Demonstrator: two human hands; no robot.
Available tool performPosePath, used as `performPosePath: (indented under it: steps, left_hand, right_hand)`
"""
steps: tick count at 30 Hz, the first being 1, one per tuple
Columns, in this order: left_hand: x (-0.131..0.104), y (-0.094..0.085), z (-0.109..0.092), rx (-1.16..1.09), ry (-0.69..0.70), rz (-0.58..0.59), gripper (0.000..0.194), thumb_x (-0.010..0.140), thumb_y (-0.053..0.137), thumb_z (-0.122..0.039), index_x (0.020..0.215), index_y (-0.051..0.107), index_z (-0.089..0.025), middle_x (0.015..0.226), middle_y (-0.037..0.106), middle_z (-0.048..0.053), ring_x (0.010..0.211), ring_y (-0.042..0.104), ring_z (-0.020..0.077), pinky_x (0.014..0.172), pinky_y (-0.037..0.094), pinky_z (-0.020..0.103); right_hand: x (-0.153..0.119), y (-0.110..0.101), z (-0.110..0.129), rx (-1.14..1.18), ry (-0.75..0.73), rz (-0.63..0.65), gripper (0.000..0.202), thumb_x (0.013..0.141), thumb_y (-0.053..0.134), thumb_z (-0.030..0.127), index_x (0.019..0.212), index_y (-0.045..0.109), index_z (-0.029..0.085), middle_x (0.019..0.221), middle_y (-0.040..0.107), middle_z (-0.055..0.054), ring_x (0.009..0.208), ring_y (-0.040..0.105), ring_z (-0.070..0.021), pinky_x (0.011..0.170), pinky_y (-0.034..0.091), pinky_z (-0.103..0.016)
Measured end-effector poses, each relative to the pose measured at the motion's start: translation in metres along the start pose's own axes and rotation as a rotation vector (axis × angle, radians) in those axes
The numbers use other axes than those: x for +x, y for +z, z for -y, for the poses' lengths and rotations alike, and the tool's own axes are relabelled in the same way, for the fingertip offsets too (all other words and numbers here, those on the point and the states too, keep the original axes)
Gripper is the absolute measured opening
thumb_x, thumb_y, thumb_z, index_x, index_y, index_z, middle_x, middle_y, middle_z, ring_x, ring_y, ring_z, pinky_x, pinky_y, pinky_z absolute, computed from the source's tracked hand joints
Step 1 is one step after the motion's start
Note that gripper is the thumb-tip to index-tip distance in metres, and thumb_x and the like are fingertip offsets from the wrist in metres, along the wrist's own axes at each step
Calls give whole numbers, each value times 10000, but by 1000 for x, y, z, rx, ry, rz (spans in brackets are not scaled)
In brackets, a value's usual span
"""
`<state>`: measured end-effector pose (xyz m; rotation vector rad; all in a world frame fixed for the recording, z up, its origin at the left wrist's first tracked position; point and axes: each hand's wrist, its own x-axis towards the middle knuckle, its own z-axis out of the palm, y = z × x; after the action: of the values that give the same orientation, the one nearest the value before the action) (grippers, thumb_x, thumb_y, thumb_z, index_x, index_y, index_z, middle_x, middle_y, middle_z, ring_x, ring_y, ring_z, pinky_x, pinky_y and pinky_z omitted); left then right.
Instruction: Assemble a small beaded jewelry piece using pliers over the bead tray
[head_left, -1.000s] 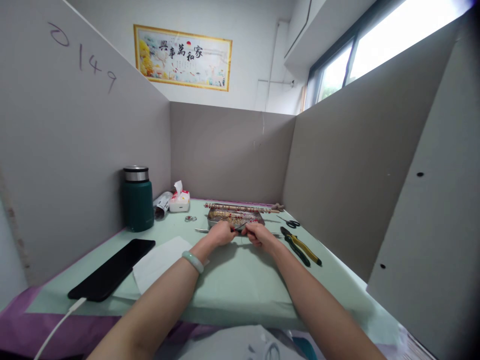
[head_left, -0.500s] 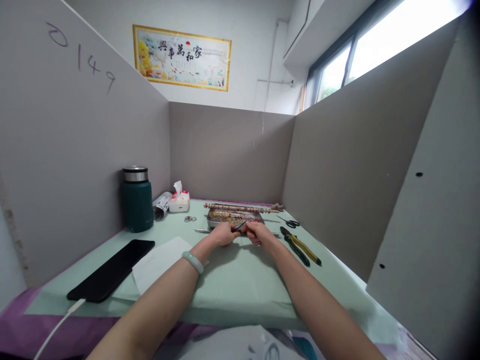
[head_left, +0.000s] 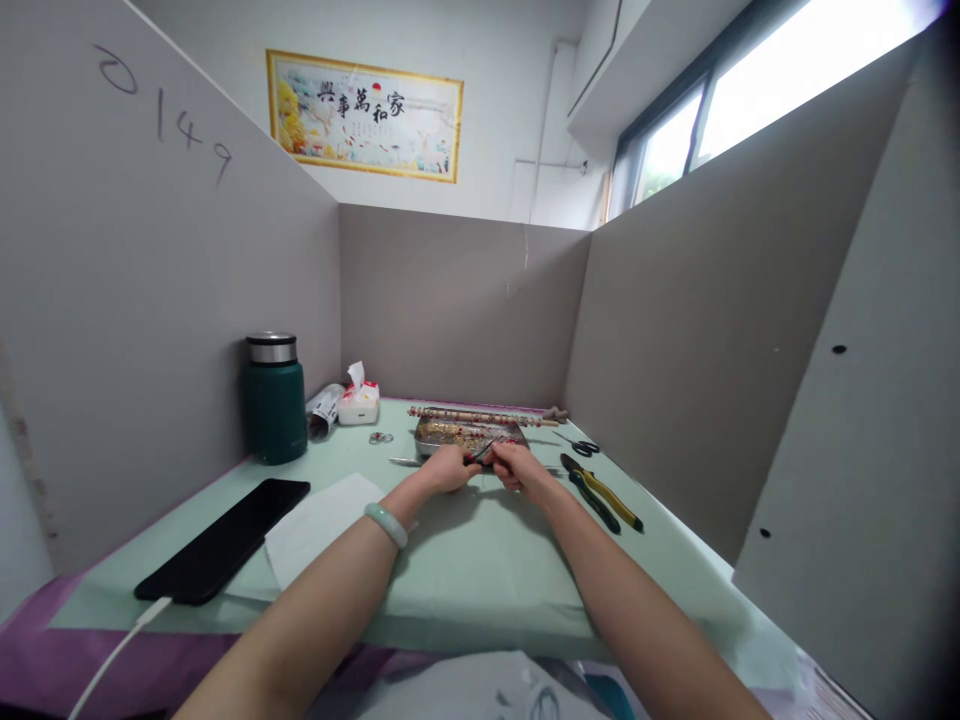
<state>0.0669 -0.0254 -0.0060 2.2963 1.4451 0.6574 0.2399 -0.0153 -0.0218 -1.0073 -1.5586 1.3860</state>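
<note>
Just in front of a metal tray [head_left: 429, 447] of small gold and red pieces, my two hands are close together. My left hand [head_left: 448, 468], with a pale green bangle [head_left: 386, 525] on its wrist, is closed on a thin dark tool [head_left: 482, 452] that points toward my right hand. Pinched fingers of my right hand [head_left: 516, 467] meet near the tool's tip; what they hold is too small to make out. A stick wound with small beads [head_left: 480, 417] lies across the tray's far edge.
Pliers [head_left: 602, 493] and black scissors [head_left: 583, 447] lie at the right. On the left are a green bottle [head_left: 275, 402], a tissue pack [head_left: 359, 402], a phone [head_left: 223, 540] with a cable and white paper [head_left: 322, 525]. Grey partitions [head_left: 457, 305] enclose the table.
</note>
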Motion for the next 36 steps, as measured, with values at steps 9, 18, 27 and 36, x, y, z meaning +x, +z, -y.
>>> performPosePath:
  steps: [9, 18, 27, 36]
  left_hand:
    - [0, 0, 0, 15, -7, -2, 263, 780, 476, -359, 764, 645, -158, 558, 604, 18, 471, 507, 127, 501, 332, 227]
    - [-1, -1, -2, 16, -14, -6, 260, 787, 476, -347, 797, 658, -163, 578, 615, 19, 502, 528, 136, 523, 351, 230]
    - [-1, -2, -3, 39, -42, -47, 262, 781, 503, -352, 809, 672, -154, 630, 648, 36, 572, 573, 146, 549, 383, 220]
    - [-1, -3, -3, 98, -7, -59, 255, 785, 488, -324, 806, 685, -163, 640, 646, 30, 584, 564, 141, 549, 363, 216]
  right_hand:
    - [2, -1, -3, -1, -9, -2, 337, 815, 437, 491, 759, 526, 171, 431, 307, 86, 361, 131, -55, 365, 71, -218]
    - [1, 0, -2, 5, -8, -6, 334, 809, 446, 492, 753, 520, 172, 438, 308, 86, 358, 141, -50, 361, 69, -214]
    - [1, 1, 0, 8, -2, -14, 314, 814, 444, 475, 750, 512, 176, 435, 309, 86, 357, 135, -52, 370, 65, -221]
    - [3, 2, -1, -32, -24, -73, 308, 812, 448, 459, 731, 514, 169, 429, 318, 81, 362, 143, -50, 372, 73, -214]
